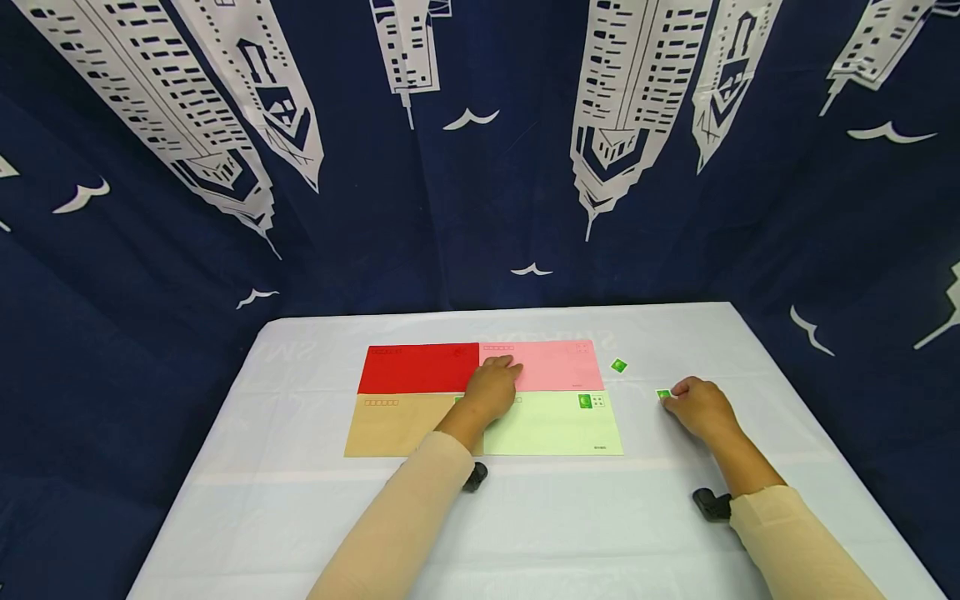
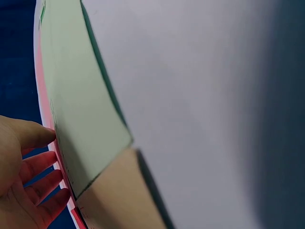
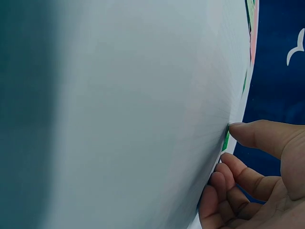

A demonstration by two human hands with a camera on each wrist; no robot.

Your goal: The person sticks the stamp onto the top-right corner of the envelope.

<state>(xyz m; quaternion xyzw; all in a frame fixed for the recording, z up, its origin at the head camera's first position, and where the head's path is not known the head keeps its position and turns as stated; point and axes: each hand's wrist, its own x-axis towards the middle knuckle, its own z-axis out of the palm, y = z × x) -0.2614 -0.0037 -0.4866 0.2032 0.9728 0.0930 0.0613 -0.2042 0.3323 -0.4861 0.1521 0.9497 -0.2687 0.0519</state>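
Green stamp (image 1: 663, 393): located near the tabletop's far right corner, pinched between your right hand's (image 1: 701, 406) thumb and index finger, which partly cover it. Your left hand (image 1: 491, 390), fingers apart, lies over the pink envelope (image 1: 558, 368); your sleeve (image 1: 412, 517) hides the tan envelope's (image 1: 397, 429) near right corner. Fine print is illegible. Beyond the white tabletop (image 1: 570, 533) hangs dark blue cloth (image 1: 487, 208) printed with pale buildings (image 1: 630, 92).
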